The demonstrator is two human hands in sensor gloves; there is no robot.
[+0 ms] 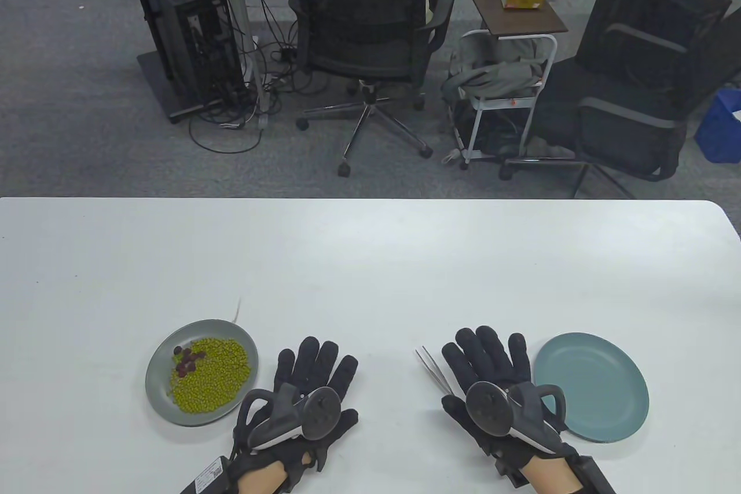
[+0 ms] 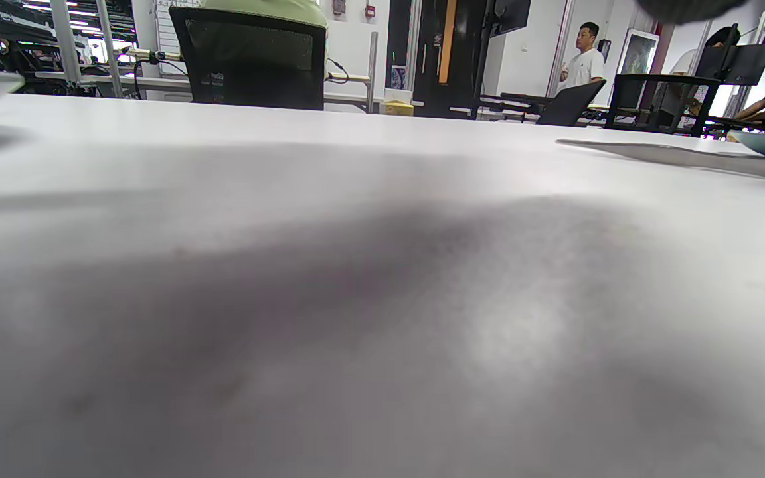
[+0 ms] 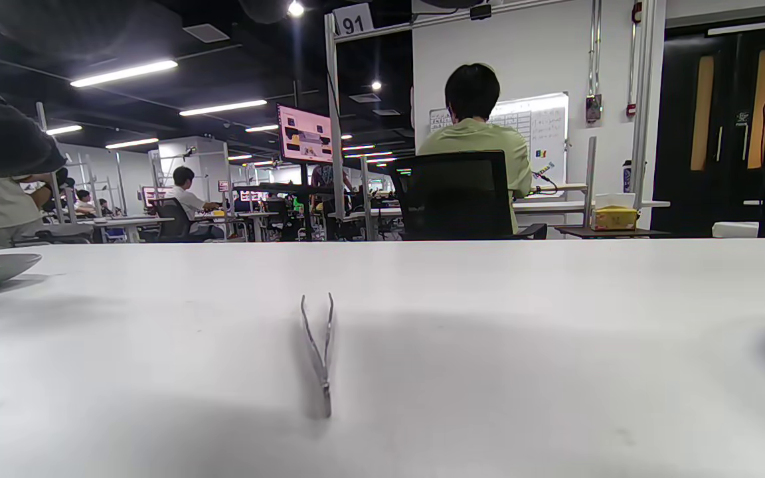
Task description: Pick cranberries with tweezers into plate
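Note:
A grey plate (image 1: 159, 372) at the front left holds a pile of green beans (image 1: 213, 373) with several dark red cranberries (image 1: 185, 359) at its left side. An empty teal plate (image 1: 590, 385) sits at the front right. Metal tweezers (image 1: 433, 369) lie flat on the table between my hands, tips pointing away; they also show in the right wrist view (image 3: 319, 355) and the left wrist view (image 2: 681, 158). My left hand (image 1: 315, 369) rests flat on the table, fingers spread, right of the grey plate. My right hand (image 1: 489, 358) rests flat, just right of the tweezers, holding nothing.
The white table (image 1: 370, 262) stretches far beyond the plates. A thin wire-like scrap (image 1: 237, 311) lies just behind the grey plate. Office chairs and a side cart stand past the table's far edge.

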